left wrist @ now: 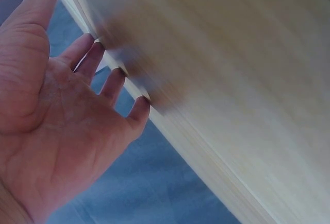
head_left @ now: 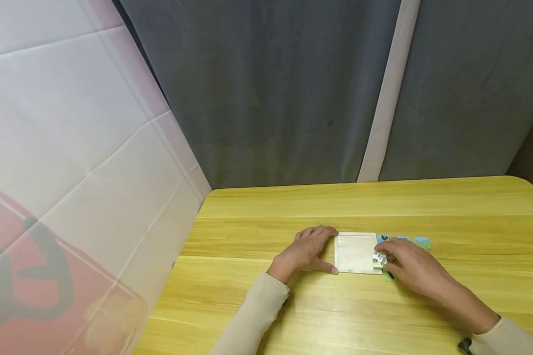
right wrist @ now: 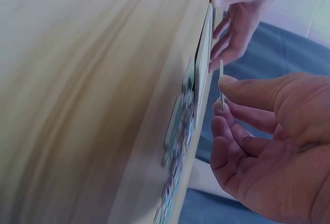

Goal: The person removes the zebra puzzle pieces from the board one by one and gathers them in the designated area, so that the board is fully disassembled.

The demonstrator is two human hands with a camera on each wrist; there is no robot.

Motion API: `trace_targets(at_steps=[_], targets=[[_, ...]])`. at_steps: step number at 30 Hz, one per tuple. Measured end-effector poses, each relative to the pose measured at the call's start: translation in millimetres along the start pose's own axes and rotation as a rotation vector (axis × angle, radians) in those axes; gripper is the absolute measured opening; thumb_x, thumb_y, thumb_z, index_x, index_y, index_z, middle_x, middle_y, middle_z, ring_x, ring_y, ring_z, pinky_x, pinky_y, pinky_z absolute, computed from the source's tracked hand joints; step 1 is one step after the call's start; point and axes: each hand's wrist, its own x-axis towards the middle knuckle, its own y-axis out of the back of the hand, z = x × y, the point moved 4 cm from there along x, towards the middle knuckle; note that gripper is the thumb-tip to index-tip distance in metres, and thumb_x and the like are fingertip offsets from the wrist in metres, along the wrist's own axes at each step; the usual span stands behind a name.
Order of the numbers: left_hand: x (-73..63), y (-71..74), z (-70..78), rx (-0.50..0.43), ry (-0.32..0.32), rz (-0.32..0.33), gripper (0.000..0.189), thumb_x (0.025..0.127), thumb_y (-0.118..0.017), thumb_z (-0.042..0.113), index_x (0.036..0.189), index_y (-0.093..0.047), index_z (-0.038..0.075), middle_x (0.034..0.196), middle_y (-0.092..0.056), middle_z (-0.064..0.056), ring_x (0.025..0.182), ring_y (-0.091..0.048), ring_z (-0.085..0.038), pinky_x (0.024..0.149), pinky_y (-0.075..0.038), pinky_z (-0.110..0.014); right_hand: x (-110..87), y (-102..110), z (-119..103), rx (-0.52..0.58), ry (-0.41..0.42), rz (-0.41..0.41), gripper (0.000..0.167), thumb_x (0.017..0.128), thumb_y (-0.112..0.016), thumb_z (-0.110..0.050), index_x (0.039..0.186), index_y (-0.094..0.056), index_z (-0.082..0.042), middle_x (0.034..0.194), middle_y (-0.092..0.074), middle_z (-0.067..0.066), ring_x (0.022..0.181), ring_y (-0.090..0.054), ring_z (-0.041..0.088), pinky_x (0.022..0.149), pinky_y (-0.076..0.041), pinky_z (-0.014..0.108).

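My right hand (head_left: 415, 264) pinches a thin puzzle piece (head_left: 379, 259) with a black, white and green print between thumb and fingertips. The piece overlaps the right edge of a pale, shallow puzzle tray (head_left: 356, 252) in the head view. It shows edge-on, raised off the table, as a thin slat (right wrist: 221, 85) in the right wrist view. At the tray's left side my left hand (head_left: 305, 250) is spread, thumb by the near corner and fingertips by the far corner. Its fingertips (left wrist: 139, 108) touch the tray's rim in the left wrist view. No picture pieces show on the tray's bare base.
Several printed puzzle pieces (head_left: 422, 242) lie right of the tray, partly hidden under my right hand. All rest on a yellow wood-grain table (head_left: 266, 212). A grey curtain (head_left: 271, 98) hangs behind it, and a white and pink printed cloth (head_left: 80, 123) stands at the left.
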Motion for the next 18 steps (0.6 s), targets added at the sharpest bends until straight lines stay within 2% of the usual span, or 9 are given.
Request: trace_targets(at_steps=[4, 6, 9, 11, 13, 14, 16, 18], targets=[[-0.7, 0.5, -0.5, -0.002, -0.003, 0.002, 0.098, 0.085, -0.082, 0.060, 0.162, -0.033, 0.026, 0.171, -0.034, 0.007, 0.157, -0.035, -0.028, 0.126, -0.031, -0.052, -6.3, 5, 7, -0.023, -0.004, -0.009, 0.038, 0.090, -0.083, -0.011, 0.127, -0.074, -0.012, 0.110, -0.070, -0.004, 0.093, -0.060, 0.010, 0.076, -0.054, 0.033], [-0.7, 0.9, -0.2, -0.001, -0.003, 0.001, 0.098, 0.085, -0.082, 0.060, 0.162, -0.033, 0.025, 0.171, -0.034, 0.007, 0.157, -0.035, -0.028, 0.126, -0.031, -0.053, -10.4, 6, 11, -0.030, -0.006, -0.010, 0.040, 0.089, -0.084, -0.013, 0.128, -0.074, -0.014, 0.116, -0.071, 0.001, 0.099, -0.065, 0.016, 0.080, -0.057, 0.039], [-0.8, 1.5, 0.5, -0.002, -0.005, -0.002, 0.098, 0.085, -0.082, 0.059, 0.163, -0.033, 0.025, 0.171, -0.034, 0.006, 0.157, -0.034, -0.029, 0.126, -0.031, -0.053, -18.0, 9, 17, -0.034, -0.020, -0.010, 0.041, 0.089, -0.084, -0.013, 0.129, -0.073, -0.014, 0.129, -0.071, 0.012, 0.117, -0.068, 0.036, 0.092, -0.059, 0.054], [-0.4, 1.3, 0.5, -0.003, -0.006, -0.003, 0.098, 0.085, -0.082, 0.059, 0.163, -0.033, 0.025, 0.171, -0.034, 0.006, 0.158, -0.034, -0.029, 0.127, -0.031, -0.053, -22.9, 12, 22, -0.040, -0.032, -0.017, 0.041, 0.089, -0.084, -0.012, 0.129, -0.073, -0.014, 0.134, -0.069, 0.018, 0.128, -0.062, 0.047, 0.098, -0.055, 0.063], [0.3, 0.9, 0.4, -0.004, -0.005, -0.004, 0.098, 0.085, -0.082, 0.059, 0.163, -0.032, 0.025, 0.171, -0.034, 0.006, 0.158, -0.034, -0.029, 0.127, -0.030, -0.053, -27.7, 14, 26, -0.044, -0.041, -0.019, 0.041, 0.089, -0.083, -0.011, 0.128, -0.073, -0.013, 0.134, -0.069, 0.020, 0.133, -0.057, 0.054, 0.102, -0.050, 0.068], [0.7, 0.8, 0.2, -0.004, -0.004, -0.005, 0.098, 0.085, -0.082, 0.059, 0.163, -0.032, 0.025, 0.171, -0.034, 0.006, 0.158, -0.034, -0.029, 0.127, -0.030, -0.053, -29.7, 15, 29, -0.046, -0.042, -0.016, 0.040, 0.088, -0.083, -0.010, 0.127, -0.073, -0.013, 0.133, -0.069, 0.019, 0.134, -0.056, 0.055, 0.103, -0.049, 0.069], [1.7, 0.4, -0.2, -0.003, -0.003, -0.005, 0.098, 0.085, -0.082, 0.059, 0.163, -0.032, 0.026, 0.171, -0.033, 0.006, 0.158, -0.034, -0.029, 0.127, -0.030, -0.054, -33.3, 19, 34, -0.070, -0.040, -0.001, 0.040, 0.087, -0.084, -0.010, 0.126, -0.074, -0.014, 0.126, -0.071, 0.014, 0.125, -0.064, 0.046, 0.098, -0.054, 0.063], [2.5, 0.4, -0.6, -0.001, 0.000, -0.005, 0.099, 0.084, -0.082, 0.060, 0.163, -0.032, 0.026, 0.171, -0.033, 0.006, 0.158, -0.034, -0.029, 0.127, -0.030, -0.054, -36.3, 22, 37, -0.086, -0.040, 0.013, 0.039, 0.087, -0.084, -0.010, 0.125, -0.075, -0.015, 0.118, -0.070, 0.006, 0.113, -0.069, 0.034, 0.089, -0.058, 0.050]])
